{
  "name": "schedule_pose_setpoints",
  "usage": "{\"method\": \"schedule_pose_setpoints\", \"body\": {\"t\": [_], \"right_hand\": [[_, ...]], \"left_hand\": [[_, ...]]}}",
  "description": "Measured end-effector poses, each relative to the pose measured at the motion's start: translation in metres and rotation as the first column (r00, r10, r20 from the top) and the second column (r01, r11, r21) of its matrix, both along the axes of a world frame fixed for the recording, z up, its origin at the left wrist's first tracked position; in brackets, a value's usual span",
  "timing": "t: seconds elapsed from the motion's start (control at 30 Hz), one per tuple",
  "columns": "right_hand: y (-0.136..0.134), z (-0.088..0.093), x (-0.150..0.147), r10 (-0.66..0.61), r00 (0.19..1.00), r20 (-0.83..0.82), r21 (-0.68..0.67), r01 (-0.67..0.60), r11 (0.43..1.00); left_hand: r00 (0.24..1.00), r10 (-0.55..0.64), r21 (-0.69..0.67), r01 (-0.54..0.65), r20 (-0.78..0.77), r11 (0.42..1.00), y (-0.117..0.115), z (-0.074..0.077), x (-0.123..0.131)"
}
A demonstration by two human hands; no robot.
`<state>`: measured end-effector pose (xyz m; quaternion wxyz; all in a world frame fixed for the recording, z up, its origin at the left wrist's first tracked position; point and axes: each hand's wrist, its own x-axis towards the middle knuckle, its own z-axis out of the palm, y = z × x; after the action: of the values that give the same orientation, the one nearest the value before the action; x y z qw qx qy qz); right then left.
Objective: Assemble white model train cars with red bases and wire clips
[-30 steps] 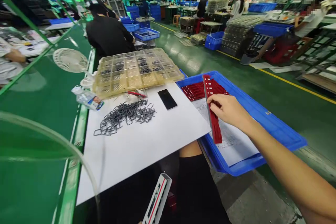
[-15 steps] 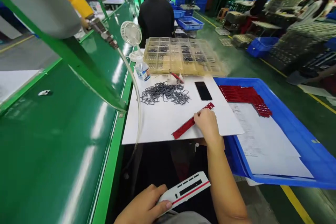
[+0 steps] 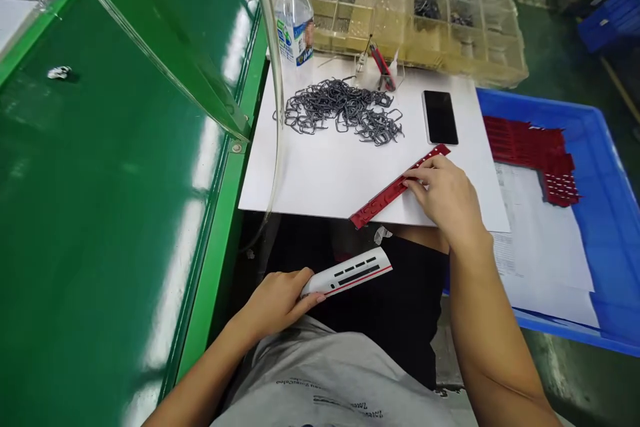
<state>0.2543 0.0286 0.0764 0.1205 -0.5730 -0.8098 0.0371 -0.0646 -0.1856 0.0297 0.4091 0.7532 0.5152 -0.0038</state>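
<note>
Green bench (image 3: 100, 213) runs along our left under a curved clear plastic guard (image 3: 170, 33), while a blue tray (image 3: 605, 147) at our right holds printed paper (image 3: 545, 247) and a block of red perforated sheet (image 3: 530, 147). Ahead of us, a white sheet (image 3: 310, 180) lies against a clear compartment tray (image 3: 415, 7) filled with small dark parts. On the sheet we have a tangle of grey wire clips (image 3: 340, 110), a black phone (image 3: 440, 117) and, beside them, a water bottle (image 3: 294, 20) whose label is too small to read.

What has changed is the red perforated strip (image 3: 385, 193) — it was over the blue tray a second ago, and now it lies on the white sheet, near its front edge. Our right hand (image 3: 445, 203) closes on it there, pinning it down. Our left hand (image 3: 275, 297) grips a white plastic shell (image 3: 347, 273), slotted in black and lined in red, above our lap. Our grey shirt (image 3: 320, 380) carries print — upside down to us, perhaps "Zotes".
</note>
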Motion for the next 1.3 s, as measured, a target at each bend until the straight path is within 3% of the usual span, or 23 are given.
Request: {"method": "schedule_pose_setpoints", "body": {"t": [0.17, 0.3, 0.43, 0.6, 0.7, 0.8, 0.93, 1.03, 1.17, 1.3], "right_hand": [[-0.001, -0.006, -0.004, 0.086, 0.992, -0.095, 0.020, -0.084, 0.996], [-0.004, -0.009, -0.014, 0.140, 0.980, -0.141, 0.011, -0.140, 0.990], [-0.006, -0.007, -0.027, 0.177, 0.972, -0.152, -0.030, -0.184, 0.983], [-0.009, -0.004, -0.040, 0.157, 0.975, -0.155, -0.077, -0.170, 0.982], [-0.007, -0.007, -0.046, 0.136, 0.977, -0.166, -0.077, -0.150, 0.986], [-0.002, -0.007, -0.045, 0.173, 0.964, -0.202, -0.089, -0.194, 0.977], [0.005, 0.005, -0.010, 0.198, 0.888, -0.415, -0.053, -0.241, 0.969], [0.010, 0.010, 0.045, 0.129, 0.807, -0.577, -0.024, -0.174, 0.984], [0.011, -0.010, 0.110, 0.048, 0.763, -0.645, -0.154, -0.191, 0.970], [0.008, -0.038, 0.122, 0.036, 0.781, -0.624, -0.124, -0.145, 0.982]], "left_hand": [[0.999, 0.006, 0.099, -0.002, -0.041, 0.995, -0.003, -0.006, 0.004], [0.996, -0.003, 0.222, 0.023, -0.089, 0.975, -0.006, -0.002, 0.006], [0.987, -0.025, 0.407, 0.089, -0.161, 0.909, -0.001, 0.014, 0.007], [0.957, -0.056, 0.608, 0.226, -0.286, 0.761, 0.030, 0.042, 0.010], [0.934, -0.088, 0.632, 0.302, -0.347, 0.714, 0.051, 0.055, 0.016], [0.909, -0.129, 0.588, 0.359, -0.396, 0.724, 0.066, 0.062, 0.022], [0.894, -0.187, 0.535, 0.399, -0.407, 0.745, 0.081, 0.073, 0.029], [0.894, -0.156, 0.599, 0.403, -0.420, 0.692, 0.097, 0.086, 0.034], [0.907, -0.065, 0.719, 0.372, -0.416, 0.587, 0.139, 0.098, 0.048], [0.900, -0.035, 0.724, 0.372, -0.435, 0.581, 0.186, 0.093, 0.070]]}}
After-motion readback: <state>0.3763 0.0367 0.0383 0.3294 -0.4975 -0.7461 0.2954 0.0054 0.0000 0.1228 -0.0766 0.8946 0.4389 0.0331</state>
